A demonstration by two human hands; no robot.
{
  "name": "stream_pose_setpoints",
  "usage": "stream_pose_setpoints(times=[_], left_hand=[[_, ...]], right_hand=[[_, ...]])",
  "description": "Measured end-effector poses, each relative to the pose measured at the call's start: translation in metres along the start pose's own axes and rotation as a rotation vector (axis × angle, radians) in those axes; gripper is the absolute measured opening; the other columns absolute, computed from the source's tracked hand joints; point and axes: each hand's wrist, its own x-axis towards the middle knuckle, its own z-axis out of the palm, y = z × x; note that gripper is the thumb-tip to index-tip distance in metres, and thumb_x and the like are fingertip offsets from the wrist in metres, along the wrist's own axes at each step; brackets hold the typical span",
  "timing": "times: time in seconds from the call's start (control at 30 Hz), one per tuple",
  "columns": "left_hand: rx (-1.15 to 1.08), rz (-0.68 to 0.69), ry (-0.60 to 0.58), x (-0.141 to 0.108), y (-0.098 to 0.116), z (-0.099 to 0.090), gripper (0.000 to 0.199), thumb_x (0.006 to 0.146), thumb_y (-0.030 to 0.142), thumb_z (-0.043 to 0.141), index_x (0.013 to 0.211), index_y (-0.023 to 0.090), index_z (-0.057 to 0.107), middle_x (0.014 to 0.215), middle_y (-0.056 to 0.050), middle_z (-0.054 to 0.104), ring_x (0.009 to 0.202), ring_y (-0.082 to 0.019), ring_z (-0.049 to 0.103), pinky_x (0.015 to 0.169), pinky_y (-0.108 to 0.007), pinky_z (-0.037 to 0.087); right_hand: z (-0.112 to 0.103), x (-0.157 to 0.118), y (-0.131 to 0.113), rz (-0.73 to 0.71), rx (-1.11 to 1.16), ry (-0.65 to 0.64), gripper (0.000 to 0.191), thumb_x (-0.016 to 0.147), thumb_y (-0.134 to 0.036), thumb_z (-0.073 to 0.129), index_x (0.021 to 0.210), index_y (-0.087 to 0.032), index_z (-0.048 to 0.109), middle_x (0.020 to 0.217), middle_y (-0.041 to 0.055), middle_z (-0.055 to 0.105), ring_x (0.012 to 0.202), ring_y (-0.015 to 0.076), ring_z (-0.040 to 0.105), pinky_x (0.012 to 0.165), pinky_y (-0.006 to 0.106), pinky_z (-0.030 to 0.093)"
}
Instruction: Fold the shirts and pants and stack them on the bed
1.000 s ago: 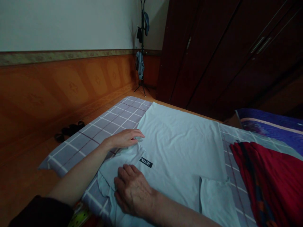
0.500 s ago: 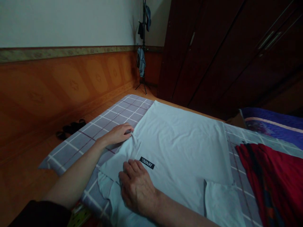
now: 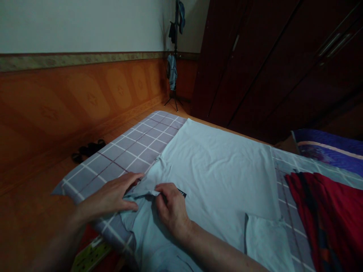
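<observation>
Pinching a raised fold of the pale shirt (image 3: pixel 221 173), the right hand (image 3: pixel 173 207) had thumb and fingers closed on cloth. The left hand (image 3: pixel 115 190) sat just left of that pinch, thumb and fingers spread around bunched fabric (couldn't tell how firmly it touched). Shirt lay under the grip and ran out beyond it and to the right, mostly flat, some wrinkles, on the checked sheet (image 3: pixel 136 141). Black label (image 3: pixel 183 193) was just behind the pinching hand, partly hidden. One sleeve (image 3: pixel 266 238) lay right of the grip, red garment (image 3: pixel 334 211) farther right, apart from the shirt. Coat rack (image 3: pixel 176 68) stood well beyond the grip; dark footwear (image 3: pixel 88 149) was on the floor off to the left.
</observation>
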Motion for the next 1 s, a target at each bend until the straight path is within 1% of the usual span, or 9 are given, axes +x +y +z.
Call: stream_pose_setpoints(times=[0.13, 0.33, 0.43, 0.53, 0.67, 0.77, 0.83, 0.9, 1.0], left_hand=[[0.071, -0.074, 0.181, -0.010, 0.004, 0.021, 0.045, 0.079, 0.022, 0.050, 0.124, 0.024, 0.042, 0.116, -0.006, 0.058, 0.104, -0.022, 0.058, 0.087, -0.034, 0.045], [0.207, -0.125, 0.343, -0.029, -0.011, 0.035, 0.025, 0.077, 0.013, 0.041, 0.098, 0.024, 0.049, 0.101, -0.003, 0.056, 0.089, -0.020, 0.060, 0.073, -0.031, 0.047], [0.285, -0.133, 0.376, -0.033, -0.016, 0.041, 0.024, 0.079, 0.014, 0.038, 0.097, 0.023, 0.052, 0.100, -0.004, 0.056, 0.087, -0.021, 0.061, 0.070, -0.030, 0.047], [0.309, -0.133, 0.314, -0.037, -0.022, 0.043, 0.027, 0.083, 0.016, 0.035, 0.098, 0.023, 0.056, 0.101, -0.005, 0.058, 0.084, -0.021, 0.063, 0.068, -0.030, 0.048], [0.290, -0.094, 0.158, -0.043, -0.030, 0.025, 0.026, 0.083, 0.024, 0.043, 0.102, 0.025, 0.061, 0.102, -0.005, 0.064, 0.094, -0.024, 0.064, 0.076, -0.032, 0.049], [0.260, 0.013, 0.067, -0.036, -0.020, -0.001, 0.027, 0.085, 0.035, 0.048, 0.106, 0.026, 0.063, 0.103, -0.004, 0.066, 0.095, -0.024, 0.063, 0.079, -0.031, 0.047], [0.250, 0.085, 0.065, -0.019, -0.003, -0.017, 0.026, 0.089, 0.036, 0.044, 0.103, 0.026, 0.064, 0.099, -0.003, 0.066, 0.091, -0.021, 0.063, 0.077, -0.029, 0.046], [0.276, 0.117, 0.116, 0.007, 0.016, -0.029, 0.027, 0.091, 0.036, 0.041, 0.096, 0.024, 0.064, 0.093, -0.003, 0.066, 0.087, -0.020, 0.062, 0.076, -0.029, 0.044], [0.313, 0.063, 0.176, 0.050, 0.034, -0.032, 0.027, 0.091, 0.036, 0.041, 0.085, 0.021, 0.063, 0.085, -0.004, 0.065, 0.079, -0.021, 0.061, 0.069, -0.029, 0.041]], right_hand=[[-0.001, 0.002, -0.001, -0.067, 0.076, 0.015, 0.025, 0.078, -0.010, 0.045, 0.093, -0.017, 0.064, 0.095, 0.0077, 0.067, 0.088, 0.0178, 0.060, 0.080, 0.031, 0.048], [-0.004, 0.002, -0.005, -0.203, -0.078, -0.140, 0.022, 0.081, -0.012, 0.046, 0.095, -0.017, 0.063, 0.102, 0.0095, 0.064, 0.096, 0.0194, 0.056, 0.084, 0.034, 0.047], [-0.004, 0.000, -0.007, -0.196, -0.192, -0.239, 0.020, 0.079, -0.011, 0.050, 0.093, -0.017, 0.062, 0.104, 0.0089, 0.062, 0.097, 0.0199, 0.053, 0.087, 0.033, 0.044], [-0.005, -0.002, -0.008, -0.222, -0.290, -0.331, 0.014, 0.077, -0.012, 0.052, 0.088, -0.017, 0.061, 0.096, 0.0073, 0.060, 0.095, 0.0203, 0.051, 0.087, 0.033, 0.042], [-0.006, -0.004, -0.010, -0.292, -0.385, -0.421, 0.003, 0.076, -0.018, 0.055, 0.078, -0.018, 0.056, 0.089, 0.0062, 0.055, 0.090, 0.0205, 0.048, 0.083, 0.034, 0.040], [-0.007, -0.005, -0.011, -0.335, -0.412, -0.459, 0.003, 0.077, -0.020, 0.055, 0.078, -0.018, 0.055, 0.089, 0.0059, 0.053, 0.090, 0.0205, 0.046, 0.080, 0.033, 0.039], [-0.007, -0.005, -0.012, -0.353, -0.421, -0.479, 0.003, 0.077, -0.021, 0.055, 0.079, -0.018, 0.054, 0.089, 0.0060, 0.053, 0.090, 0.0206, 0.046, 0.079, 0.033, 0.039], [-0.007, -0.005, -0.012, -0.364, -0.424, -0.485, 0.003, 0.078, -0.020, 0.055, 0.079, -0.019, 0.054, 0.090, 0.0060, 0.053, 0.090, 0.0205, 0.046, 0.079, 0.033, 0.039], [-0.007, -0.006, -0.013, -0.370, -0.434, -0.476, 0.004, 0.077, -0.021, 0.055, 0.080, -0.019, 0.054, 0.091, 0.0058, 0.054, 0.092, 0.0206, 0.046, 0.079, 0.033, 0.039]])
